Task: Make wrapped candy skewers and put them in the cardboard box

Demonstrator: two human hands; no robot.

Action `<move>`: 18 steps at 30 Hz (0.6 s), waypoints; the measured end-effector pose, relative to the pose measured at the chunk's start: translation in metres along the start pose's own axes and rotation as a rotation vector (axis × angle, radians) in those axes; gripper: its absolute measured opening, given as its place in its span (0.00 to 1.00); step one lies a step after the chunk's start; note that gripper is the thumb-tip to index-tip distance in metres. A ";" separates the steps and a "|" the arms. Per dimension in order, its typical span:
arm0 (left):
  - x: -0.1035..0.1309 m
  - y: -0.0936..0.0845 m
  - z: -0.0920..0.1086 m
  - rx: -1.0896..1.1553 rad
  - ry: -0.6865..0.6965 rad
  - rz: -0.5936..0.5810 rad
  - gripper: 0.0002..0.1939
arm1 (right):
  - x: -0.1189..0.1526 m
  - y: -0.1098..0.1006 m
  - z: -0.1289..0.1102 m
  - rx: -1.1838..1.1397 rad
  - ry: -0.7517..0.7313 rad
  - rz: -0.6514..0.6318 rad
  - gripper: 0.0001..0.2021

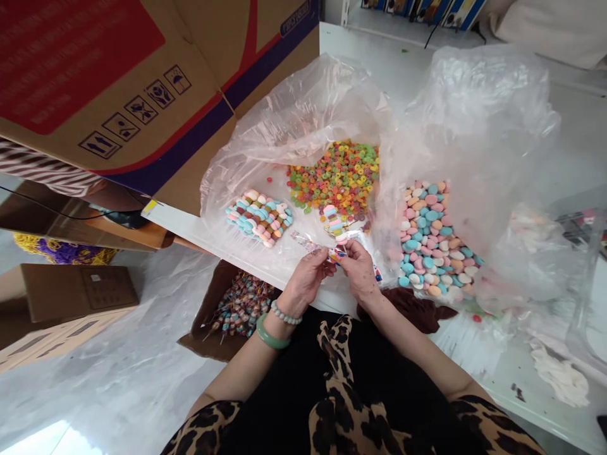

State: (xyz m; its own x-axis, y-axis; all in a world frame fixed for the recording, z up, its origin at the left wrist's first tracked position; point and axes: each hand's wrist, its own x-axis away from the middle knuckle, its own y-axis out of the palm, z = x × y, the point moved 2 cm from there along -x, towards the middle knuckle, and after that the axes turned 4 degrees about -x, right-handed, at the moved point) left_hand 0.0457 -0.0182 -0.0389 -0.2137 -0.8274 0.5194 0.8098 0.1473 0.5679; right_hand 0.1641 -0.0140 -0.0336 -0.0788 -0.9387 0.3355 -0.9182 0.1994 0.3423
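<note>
Pinched nearly closed, the grip of the left hand and the right hand holds a small shiny wrapper, on the near side of the ring candies. Candy sticks lie left of the ring candies, and loose pastel sweets lie right of them. Pinching gently by the edges should likely keep the thin wrapper from ripping.

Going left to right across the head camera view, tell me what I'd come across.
Yellow-and-purple bundle, pile of candy skewers, left hand, right hand, loose pastel candies, crumpled white item.
</note>
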 end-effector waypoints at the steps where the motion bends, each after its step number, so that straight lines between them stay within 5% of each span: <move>1: 0.001 0.002 -0.001 -0.048 0.011 -0.012 0.17 | -0.001 0.000 0.000 0.028 -0.035 -0.014 0.15; 5: 0.002 0.008 -0.001 -0.177 0.068 -0.020 0.18 | -0.003 -0.001 -0.002 0.098 -0.075 -0.017 0.11; 13: -0.001 0.010 -0.007 -0.252 0.075 0.147 0.15 | -0.005 0.002 0.008 -0.011 0.012 0.062 0.11; 18: 0.000 0.012 -0.010 -0.115 0.045 0.075 0.16 | -0.018 -0.008 -0.004 -0.006 0.000 0.139 0.13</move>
State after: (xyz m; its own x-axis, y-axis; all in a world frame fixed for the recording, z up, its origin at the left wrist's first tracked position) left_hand 0.0613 -0.0218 -0.0389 -0.1274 -0.8400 0.5274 0.8807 0.1488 0.4497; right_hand 0.1746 0.0020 -0.0392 -0.2054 -0.9020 0.3797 -0.8962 0.3292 0.2973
